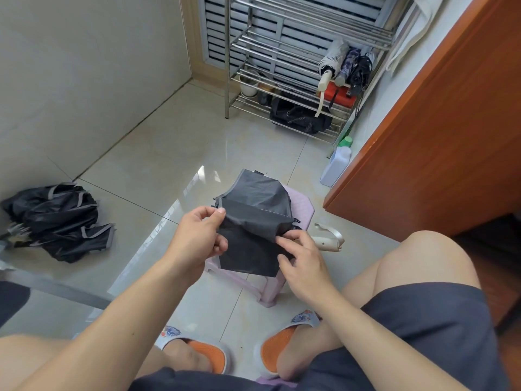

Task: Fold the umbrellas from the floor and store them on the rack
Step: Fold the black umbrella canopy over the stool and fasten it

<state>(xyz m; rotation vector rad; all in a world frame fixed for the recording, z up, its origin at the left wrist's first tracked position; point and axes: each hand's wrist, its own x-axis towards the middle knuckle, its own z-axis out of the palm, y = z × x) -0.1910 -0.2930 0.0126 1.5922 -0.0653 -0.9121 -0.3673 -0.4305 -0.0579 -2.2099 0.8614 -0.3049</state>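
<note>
Far left on the tiled floor (158, 170) we note a second black umbrella (60, 221), unfolded into a crumpled heap with grey trim, its rib tips poking out at the left edge; it lies well apart from both hands. Centre frame, we see the dark grey umbrella (253, 218) being worked on, its canopy spread over a pale pink plastic stool (267, 289) that stands between our knees and the rack. Its cream curved handle (329, 238) sticks out to the right of the stool, just beside our right hand. Behind, against the louvred window, stands the steel rack (282, 52): one of its shelves holds three folded umbrellas (345, 66) side by side, handles toward us, above a red box (339, 98); a black bag (298, 115) sits on the bottom shelf, with a white pot at the left end of the shelf above it. A white bottle with a green cap (337, 165) stands on the floor between rack and the orange-brown wooden panel (437, 136). Left hand (197, 235): thumb and forefinger pinch the canopy's left edge, the other fingers curled. Right hand (301, 258): fingertips pinch a fold of fabric near the rib ends.
</note>
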